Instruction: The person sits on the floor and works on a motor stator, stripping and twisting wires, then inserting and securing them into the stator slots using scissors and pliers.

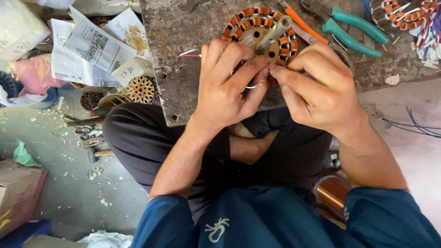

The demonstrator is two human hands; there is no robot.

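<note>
Crumpled newspaper [87, 50] is lying far left on the floor, a bare coil core [140, 89] just beside it. I'm curling my left hand [227, 87] closed, pinching a thin wire [255, 84] at the near edge of the copper-wound motor coil [257, 27] on the worn board [183, 41]. I'm meeting it with my right hand [317, 89], fingertips pinched shut on that same wire. Green-handled pliers [353, 30] are resting right.

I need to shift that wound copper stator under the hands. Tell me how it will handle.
The stator is probably heavy for its size: dense copper coils ring a metal core. It lies flat, so it is unlikely to roll. Thin wire pinched between both hands looks floppy and snag-prone.
</note>
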